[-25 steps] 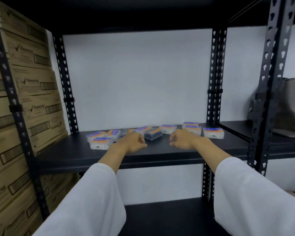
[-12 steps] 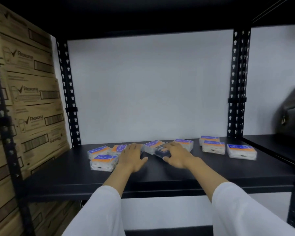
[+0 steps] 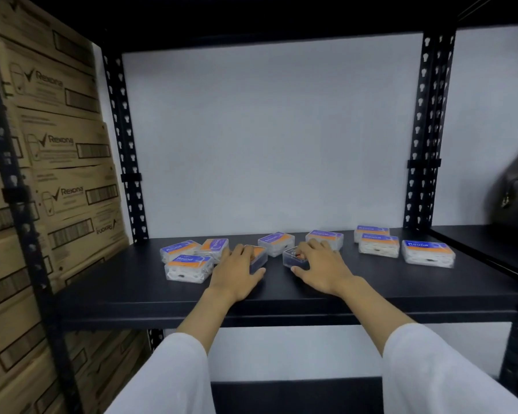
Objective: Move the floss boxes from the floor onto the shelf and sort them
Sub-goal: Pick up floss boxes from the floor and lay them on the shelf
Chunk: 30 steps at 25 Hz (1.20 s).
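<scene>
Head view showed both hands reaching onto the black shelf (image 3: pixel 401 291), where the floss boxes already lay scattered across its far half. Left hand (image 3: pixel 237 270) lay over a dark-sided box (image 3: pixel 259 258), fingers curved round its top and thumb against its near edge, so it gripped that box. Right hand (image 3: pixel 320 267) covered another dark box (image 3: pixel 293 258), fingers bent over its far side and thumb at its near corner, holding it likewise. These two boxes sat near the middle, just apart from one another.

To the left three clear boxes clustered together, the nearest marked Round (image 3: pixel 188 268). Behind the hands stood two more, one (image 3: pixel 275 242) between them and one (image 3: pixel 326 239) just beyond the right fingers. Farther right three boxes marked Round formed a loose group, the rightmost (image 3: pixel 428 253) standing apart from the pair. Cardboard cartons (image 3: pixel 57 150) were stacked at the far left, outside the frame upright.

Judging by this, lifting from the floor seemed finished or nearly so, and sorting was in hand. Next move would likely call for sliding or lifting the two dark boxes together into a place of their own, away from the Round groups, keeping a firm pinch since the smooth cases could slip, and without knocking the neighbours behind
</scene>
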{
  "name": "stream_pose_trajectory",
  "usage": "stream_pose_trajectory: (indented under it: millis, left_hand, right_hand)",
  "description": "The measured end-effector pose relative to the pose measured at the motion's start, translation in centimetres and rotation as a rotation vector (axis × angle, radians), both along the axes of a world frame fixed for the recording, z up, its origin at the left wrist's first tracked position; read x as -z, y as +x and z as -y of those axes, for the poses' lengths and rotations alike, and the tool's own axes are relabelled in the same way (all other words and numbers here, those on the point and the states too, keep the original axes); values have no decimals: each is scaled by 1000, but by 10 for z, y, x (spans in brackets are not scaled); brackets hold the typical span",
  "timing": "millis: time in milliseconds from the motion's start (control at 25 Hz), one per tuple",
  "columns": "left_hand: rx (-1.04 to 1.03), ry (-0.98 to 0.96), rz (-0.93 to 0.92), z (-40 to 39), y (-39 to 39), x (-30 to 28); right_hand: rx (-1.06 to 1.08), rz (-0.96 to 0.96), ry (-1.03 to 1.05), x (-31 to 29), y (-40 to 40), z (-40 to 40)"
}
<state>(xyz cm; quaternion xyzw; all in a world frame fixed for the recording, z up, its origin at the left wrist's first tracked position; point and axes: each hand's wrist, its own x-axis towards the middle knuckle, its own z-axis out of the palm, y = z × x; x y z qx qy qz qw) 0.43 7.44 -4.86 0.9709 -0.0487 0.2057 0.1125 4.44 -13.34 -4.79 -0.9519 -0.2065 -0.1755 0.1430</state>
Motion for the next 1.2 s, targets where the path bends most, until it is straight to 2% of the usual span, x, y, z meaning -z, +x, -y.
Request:
stream_pose_trajectory:
  millis: [160, 360, 440, 640, 800, 920, 1080, 1200]
  left_hand:
    - [32, -140, 67, 7, -18, -6]
    - [-20, -141, -136, 12, -17, -4]
    - [-24, -136, -151, 11, -17, 0]
    - [-4, -192, -162, 8, -34, 0]
    - [26, -287, -129, 15, -65, 3]
    - [48, -319, -23, 25, -97, 13]
    - [51, -341, 114, 38, -138, 48]
    - [41, -325, 41, 52, -161, 93]
  right_hand:
    - [53, -11, -68, -10, -17, 10]
    - [-23, -282, -7, -22, -17, 24]
    - [-91, -361, 38, -17, -17, 26]
    - [-25, -305, -69, -14, -29, 28]
    - [-57, -350, 89, -8, -55, 36]
    - [-33, -258, 137, -2, -82, 47]
    - [-29, -57, 165, 21, -127, 62]
    - [-19, -13, 164, 63, -159, 73]
